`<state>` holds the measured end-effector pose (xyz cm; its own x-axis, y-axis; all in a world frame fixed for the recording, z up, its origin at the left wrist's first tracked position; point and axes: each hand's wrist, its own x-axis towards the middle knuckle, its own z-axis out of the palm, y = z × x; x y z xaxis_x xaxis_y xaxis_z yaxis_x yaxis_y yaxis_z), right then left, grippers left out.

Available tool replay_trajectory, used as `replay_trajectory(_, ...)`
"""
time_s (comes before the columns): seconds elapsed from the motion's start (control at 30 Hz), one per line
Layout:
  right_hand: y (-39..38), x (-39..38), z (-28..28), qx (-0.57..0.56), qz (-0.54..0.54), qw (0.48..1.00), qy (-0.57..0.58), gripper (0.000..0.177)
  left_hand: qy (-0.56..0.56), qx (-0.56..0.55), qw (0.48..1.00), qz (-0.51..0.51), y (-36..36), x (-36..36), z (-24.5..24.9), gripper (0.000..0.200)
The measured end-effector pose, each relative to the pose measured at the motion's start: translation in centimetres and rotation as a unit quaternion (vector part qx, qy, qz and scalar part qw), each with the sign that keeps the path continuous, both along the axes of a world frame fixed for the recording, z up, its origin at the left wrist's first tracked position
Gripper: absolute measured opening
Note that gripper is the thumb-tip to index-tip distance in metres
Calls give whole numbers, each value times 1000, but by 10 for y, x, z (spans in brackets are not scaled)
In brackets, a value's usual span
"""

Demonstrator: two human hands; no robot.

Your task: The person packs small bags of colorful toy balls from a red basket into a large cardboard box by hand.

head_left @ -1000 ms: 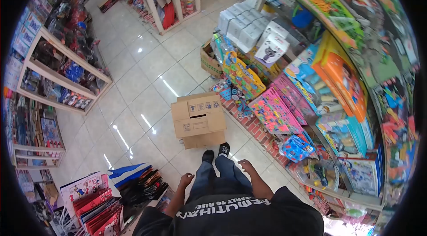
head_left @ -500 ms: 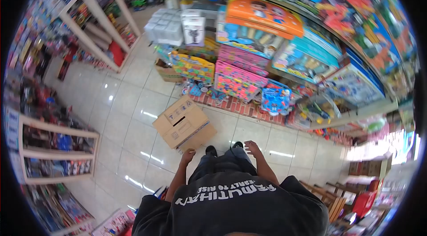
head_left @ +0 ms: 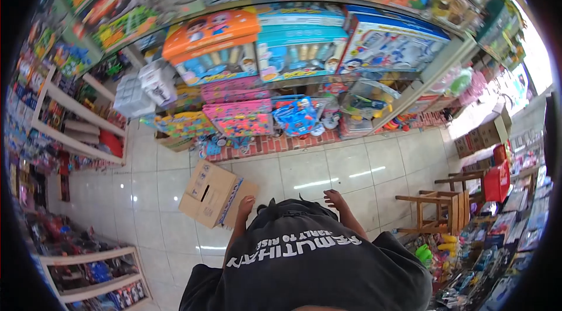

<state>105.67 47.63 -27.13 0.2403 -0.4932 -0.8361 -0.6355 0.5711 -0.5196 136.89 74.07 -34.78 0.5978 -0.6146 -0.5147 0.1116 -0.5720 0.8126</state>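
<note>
My left hand (head_left: pixel 246 203) hangs at my left side with its fingers loosely curled and nothing visible in it. In view it lies close to the right edge of a brown cardboard box (head_left: pixel 206 192), which rests on the floor and has a dark slot in its face and blue markings along one side. Held out above the tiles, my right hand (head_left: pixel 334 198) has its fingers apart and carries nothing. Between the two arms is my black T-shirt (head_left: pixel 304 252) with white lettering.
Ahead stands a toy shelf with an orange boxed set (head_left: pixel 212 30), a teal boxed set (head_left: pixel 301 47) and pink packages (head_left: pixel 237 118). A wooden stool (head_left: pixel 436 208) and a red item (head_left: pixel 496 181) are at the right. White racks (head_left: pixel 88 257) line the left; glossy tiles (head_left: pixel 304 170) cover the floor.
My view has turned to the right, so the shelf, racks and cardboard box sit further left, and the stool has come more fully into view. Both hands remain low and hold nothing visible.
</note>
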Motion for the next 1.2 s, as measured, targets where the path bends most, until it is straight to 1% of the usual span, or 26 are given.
replay_trajectory(0.07, -9, -23, 0, 7, -19, 1000, -2, 48, 161, 32, 986, 38, -23, -17, 29, 31)
replay_trajectory(0.17, -18, -55, -10, 11, -56, 998, 10, 50, 168, 36, 985, 28, -46, -31, 35, 31)
replay_trajectory(0.2, -24, -71, -41, -3, -60, 998, -17, 51, 167, 41, 984, 35, -54, -34, 37, 32)
replay_trajectory(0.23, -30, -81, -59, -19, -64, 997, -45, 53, 161, 40, 986, 23, -62, -39, 36, 32)
replay_trajectory(0.27, -35, -89, -61, -22, -76, 996, -51, 53, 160, 39, 986, 3, -68, -44, 32, 33)
replay_trajectory(0.33, -43, -103, -55, -64, -10, 996, -54, 51, 156, 38, 986, -34, -83, -53, 22, 34)
replay_trajectory(0.37, -45, -111, -47, -66, -11, 997, -33, 51, 159, 37, 985, -49, -91, -59, 16, 35)
replay_trajectory(0.4, -48, -120, -46, -67, -30, 997, -31, 51, 164, 39, 984, -65, -101, -66, 9, 36)
replay_trajectory(0.43, -49, -132, -45, -57, -54, 996, -40, 51, 175, 74, 980, -65, -114, -73, 7, 38)
replay_trajectory(0.47, -51, -145, -44, -47, -77, 995, -47, 52, 175, 77, 978, -85, -127, -79, 4, 38)
replay_trajectory(0.53, -45, -174, -24, -61, -117, 990, -47, 50, 160, 89, 975, -128, -158, -93, 2, 40)
replay_trajectory(0.57, -43, -188, -18, -52, -118, 991, -28, 50, 159, 89, 972, -146, -178, -100, -2, 40)
replay_trajectory(0.6, -42, -201, -11, -42, -120, 992, -9, 50, 91, 80, 976, -181, -198, -108, -13, 38)
replay_trajectory(0.63, -37, -216, -12, -26, -151, 988, 3, 50, 22, 70, 974, -214, -216, -119, -15, 37)
replay_trajectory(0.67, -29, -231, -12, -29, -168, 985, 4, 50, 22, 67, 970, -231, -233, -129, -15, 37)
replay_trajectory(0.73, -18, -254, -7, 3, -247, 968, 34, 49, -14, 29, 965, -261, -272, -155, 9, 33)
replay_trajectory(0.77, -14, -265, -6, -1, -263, 964, 32, 49, -17, 25, 961, -276, -290, -167, 22, 33)
replay_trajectory(0.8, -7, -274, -7, 14, -292, 956, 29, 48, -13, 19, 940, -340, -305, -178, 40, 33)
replay_trajectory(0.83, 1, -279, -10, 30, -320, 947, 26, 47, -9, 15, 915, -402, -316, -186, 47, 33)
replay_trajectory(0.93, 13, -284, -15, 57, -375, 925, 25, 46, -12, 7, 888, -459, -347, -206, 52, 35)
replay_trajectory(0.97, 16, -283, -16, 65, -398, 915, 17, 47, -18, 18, 879, -476, -356, -212, 52, 36)
replay_trajectory(1.0, 17, -280, -15, 73, -407, 910, 11, 43, -18, 19, 873, -487, -363, -215, 41, 36)
replay_trajectory(1.07, 18, -277, -22, 80, -430, 899, -5, 45, -17, 57, 858, -509, -375, -219, 19, 35)
replay_trajectory(1.1, 14, -279, -16, 94, -414, 905, -7, 46, -27, 82, 846, -526, -383, -222, 13, 34)
replay_trajectory(1.13, 6, -285, -17, 93, -424, 901, -7, 46, -27, 80, 840, -535, -395, -228, 16, 34)
replay_trajectory(1.2, -3, -293, -20, 119, -453, 884, 1, 48, 14, 157, 838, -522, -415, -238, 23, 34)
